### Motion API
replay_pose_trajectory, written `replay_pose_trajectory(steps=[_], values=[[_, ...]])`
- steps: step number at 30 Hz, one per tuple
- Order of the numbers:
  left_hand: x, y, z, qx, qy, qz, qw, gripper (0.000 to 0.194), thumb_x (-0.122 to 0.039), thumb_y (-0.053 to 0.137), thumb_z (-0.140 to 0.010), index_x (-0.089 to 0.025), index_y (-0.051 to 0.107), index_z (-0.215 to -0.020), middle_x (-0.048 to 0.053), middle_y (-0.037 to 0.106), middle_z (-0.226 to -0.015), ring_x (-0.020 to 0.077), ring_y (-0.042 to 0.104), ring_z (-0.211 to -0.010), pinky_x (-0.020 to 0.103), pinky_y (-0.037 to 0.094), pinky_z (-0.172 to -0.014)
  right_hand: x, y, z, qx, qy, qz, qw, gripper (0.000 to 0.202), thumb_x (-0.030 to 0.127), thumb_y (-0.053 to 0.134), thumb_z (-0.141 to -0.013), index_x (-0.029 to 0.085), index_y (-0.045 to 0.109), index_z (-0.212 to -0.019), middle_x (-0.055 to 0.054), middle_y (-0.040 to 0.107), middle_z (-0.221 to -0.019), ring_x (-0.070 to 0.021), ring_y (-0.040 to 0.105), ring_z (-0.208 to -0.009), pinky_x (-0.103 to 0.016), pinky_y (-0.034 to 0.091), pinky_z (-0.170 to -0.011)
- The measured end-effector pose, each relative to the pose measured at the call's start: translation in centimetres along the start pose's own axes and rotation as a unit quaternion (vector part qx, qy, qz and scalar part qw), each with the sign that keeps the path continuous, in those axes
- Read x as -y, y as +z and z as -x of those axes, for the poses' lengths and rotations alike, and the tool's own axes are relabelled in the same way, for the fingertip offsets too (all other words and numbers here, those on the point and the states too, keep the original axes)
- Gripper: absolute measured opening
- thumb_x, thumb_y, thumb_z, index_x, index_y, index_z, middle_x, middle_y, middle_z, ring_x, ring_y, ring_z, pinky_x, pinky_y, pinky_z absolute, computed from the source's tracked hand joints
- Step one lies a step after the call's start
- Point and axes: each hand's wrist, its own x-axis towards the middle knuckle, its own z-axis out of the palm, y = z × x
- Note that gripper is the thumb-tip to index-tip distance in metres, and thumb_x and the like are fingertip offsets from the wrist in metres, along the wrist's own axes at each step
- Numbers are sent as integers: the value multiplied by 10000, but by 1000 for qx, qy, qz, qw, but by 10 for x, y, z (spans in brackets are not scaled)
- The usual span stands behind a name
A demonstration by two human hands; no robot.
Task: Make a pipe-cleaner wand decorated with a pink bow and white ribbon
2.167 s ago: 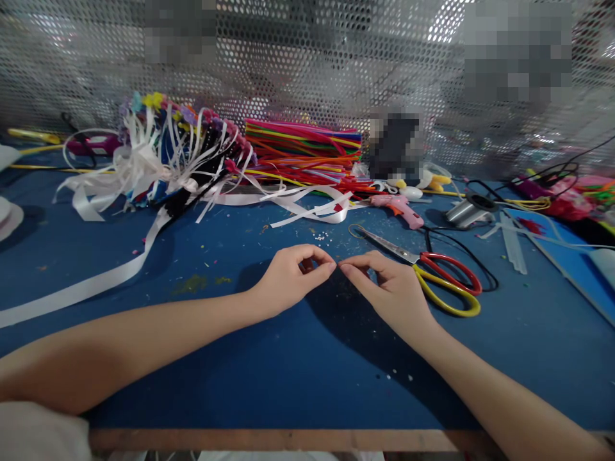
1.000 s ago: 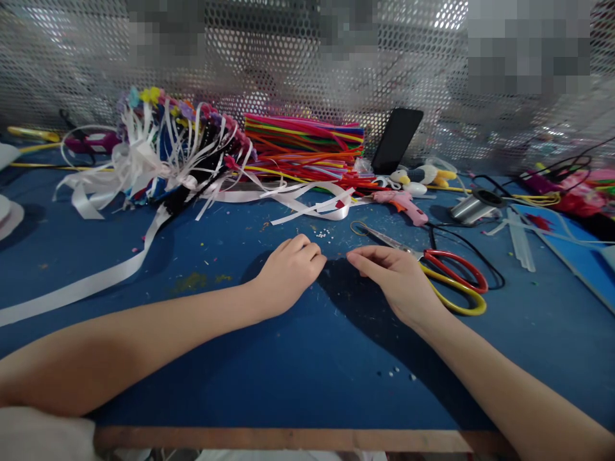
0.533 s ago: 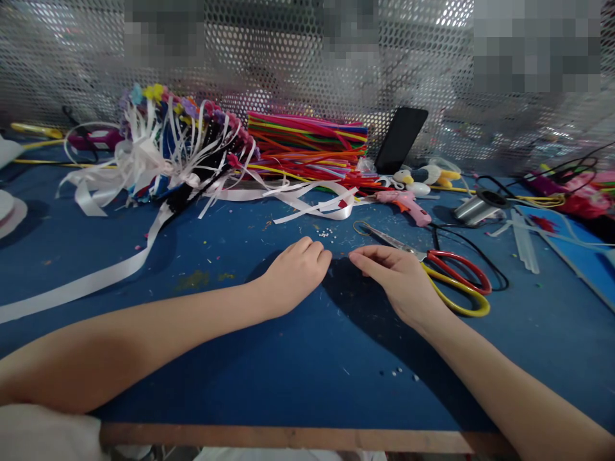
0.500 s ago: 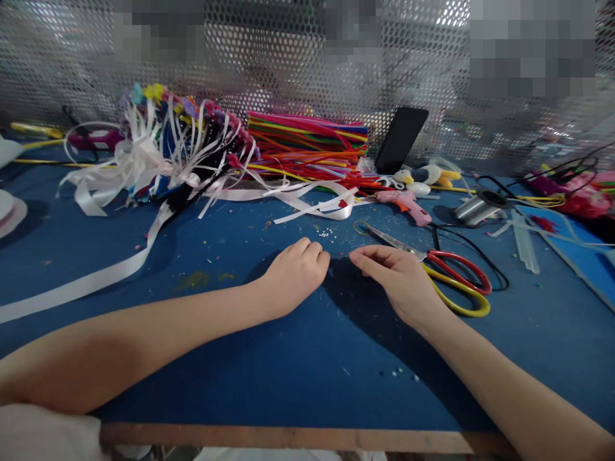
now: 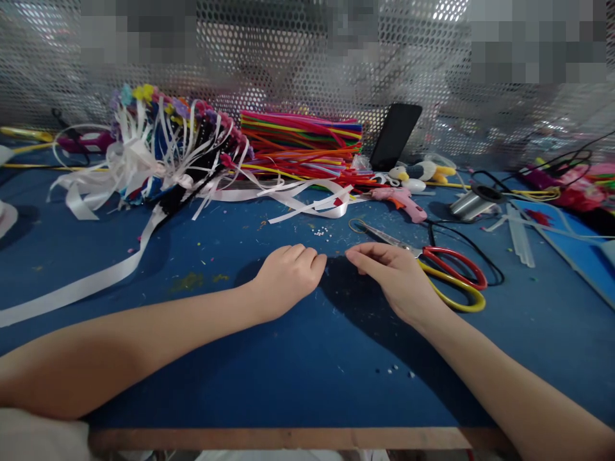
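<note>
My left hand (image 5: 292, 278) is closed, its fingers curled and pinched above the middle of the blue table (image 5: 269, 384); anything in them is too small to make out. A short gap to the right, my right hand (image 5: 391, 272) pinches thumb against forefinger, and what it holds cannot be seen either. Small white beads (image 5: 321, 231) lie scattered just beyond the hands. Scissors with red and yellow handles (image 5: 454, 269) rest beside my right hand, blades pointing up and left. A thin wire ring (image 5: 356, 225) lies at their tip.
Ribboned flower pieces (image 5: 177, 141) are heaped at the back left, beside colourful pipe cleaners (image 5: 302, 144). A pink glue gun (image 5: 400, 201), a black phone (image 5: 396, 136) and a wire spool (image 5: 475, 202) stand at the back right. White ribbon (image 5: 86, 288) trails left.
The whole view has shifted slightly. My left hand sits a little further left and the gap between the hands looks about the same; both remain closed.
</note>
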Motion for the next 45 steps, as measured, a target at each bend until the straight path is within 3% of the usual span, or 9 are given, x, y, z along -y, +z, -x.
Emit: replay_pose_trajectory(steps=[11,16,19,22,25,27,30,33,45], values=[[-5,-2,0,-30,16,-15,999,222,1,512,-867,-146,668,-812,27,652,-686,180,613,-583,299,376,-466,-3,0,-1,3,4,10,1000,310,477,799,-706,207,774,-856,-27,712,-817,-134,566,-723,-264,436,-651],[-5,-6,-4,26,-10,-2,1000,243,27,463,-855,-129,638,-790,54,634,-710,182,594,-599,301,338,-470,-4,0,-1,-2,-5,22,1000,297,481,778,-736,212,768,-861,-23,705,-813,-136,569,-733,-264,436,-655],[-6,-11,-7,55,-71,103,991,206,-54,458,-932,-110,652,-896,80,680,-819,195,623,-701,318,424,-595,-3,1,0,-14,-21,27,999,284,474,758,-766,211,757,-873,-18,703,-804,-129,571,-716,-260,437,-643],[-8,-15,-10,46,-161,357,919,187,-218,471,-998,-136,637,-977,76,699,-939,195,644,-847,338,479,-755,-1,2,5,-31,-56,34,997,261,458,729,-807,204,737,-868,-23,713,-800,-136,605,-716,-264,466,-650],[-8,-15,-13,47,-225,635,738,222,-339,478,-998,-158,603,-972,47,679,-909,152,640,-824,298,500,-760,4,4,14,-50,-117,49,991,200,395,693,-855,196,717,-866,-45,743,-857,-157,671,-764,-285,522,-705],[-7,-12,-15,39,-241,740,626,222,-363,511,-978,-157,587,-950,32,652,-887,127,625,-791,284,500,-765,7,6,22,-53,-175,57,982,136,326,661,-888,197,704,-877,-54,755,-908,-166,704,-827,-298,550,-767],[-5,-7,-16,28,-272,799,535,230,-378,573,-942,-152,586,-901,16,622,-871,107,595,-773,278,481,-782,8,8,31,-43,-258,66,963,45,227,632,-908,209,673,-905,-50,761,-969,-168,723,-902,-309,565,-827],[-3,-3,-16,39,-288,814,502,247,-393,602,-921,-150,601,-873,8,618,-841,100,569,-744,276,460,-764,7,9,34,-43,-325,116,938,72,159,644,-885,221,655,-920,-50,761,-1009,-177,727,-932,-329,572,-843],[-3,0,-16,56,-269,813,513,218,-355,611,-926,-144,633,-876,-2,622,-790,89,529,-689,263,421,-714,5,10,31,-76,-390,197,896,140,101,670,-845,226,669,-906,-24,763,-911,-156,729,-851,-296,582,-784]])
